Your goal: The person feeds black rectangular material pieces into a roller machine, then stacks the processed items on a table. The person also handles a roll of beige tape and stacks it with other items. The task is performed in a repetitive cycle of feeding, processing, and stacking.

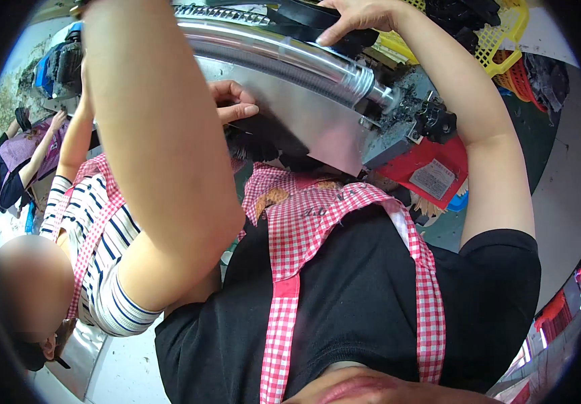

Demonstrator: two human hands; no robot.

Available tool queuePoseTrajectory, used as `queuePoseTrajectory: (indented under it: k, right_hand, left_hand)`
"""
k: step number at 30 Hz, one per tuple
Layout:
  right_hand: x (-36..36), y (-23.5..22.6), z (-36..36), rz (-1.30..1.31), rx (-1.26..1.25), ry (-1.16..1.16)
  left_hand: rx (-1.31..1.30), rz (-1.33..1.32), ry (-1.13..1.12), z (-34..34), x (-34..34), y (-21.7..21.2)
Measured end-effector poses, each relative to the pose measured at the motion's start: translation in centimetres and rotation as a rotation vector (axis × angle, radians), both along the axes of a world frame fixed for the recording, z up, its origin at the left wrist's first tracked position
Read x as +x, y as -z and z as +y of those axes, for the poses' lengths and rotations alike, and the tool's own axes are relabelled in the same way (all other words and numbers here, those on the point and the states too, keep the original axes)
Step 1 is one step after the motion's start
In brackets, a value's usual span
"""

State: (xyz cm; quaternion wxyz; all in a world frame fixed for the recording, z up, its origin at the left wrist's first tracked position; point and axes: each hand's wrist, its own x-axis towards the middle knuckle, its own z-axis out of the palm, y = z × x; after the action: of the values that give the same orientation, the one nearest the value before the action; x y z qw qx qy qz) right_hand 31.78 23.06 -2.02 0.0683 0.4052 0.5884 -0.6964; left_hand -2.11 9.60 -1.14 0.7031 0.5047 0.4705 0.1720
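Observation:
At the top, my right hand reaches over a machine with a shiny metal roller. Its thumb and fingers are around a black strip of flexible-looking material. Lower and to the left, my left hand is beside the smooth metal plate below the roller. Its fingers are curled and the thumb lies close to them; whatever they grip is hidden. Dark material lies just under that thumb. A co-worker's large bare arm crosses in front and covers my left forearm.
The co-worker in a striped shirt stands close at my left. A black star-shaped knob sticks out at the roller's right end, above a red packet. Yellow baskets with black pieces stand at the upper right. Another person works farther left.

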Motion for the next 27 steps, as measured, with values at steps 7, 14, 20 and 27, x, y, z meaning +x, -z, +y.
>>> queuePoseTrajectory:
  k: [7,14,20,27]
  right_hand:
    - [0.3,0.5,1.0,0.063,0.093,0.090]
    - [-0.1,0.5,-0.4,0.196,0.001,0.085]
    - [0.6,0.8,-0.7,0.031,0.486,-0.120]
    - [12.2,-5.4,6.4,-0.206,0.816,0.058]
  left_hand:
    - [0.128,0.135,-0.100,-0.8,1.6,-0.2]
    - [0.415,0.371,-0.253,-1.9,3.3,0.4]
    - [0.263,0.327,-0.479,-3.3,4.2,-1.4]
    - [0.170,0.208,-0.516,-6.8,3.3,-2.6]
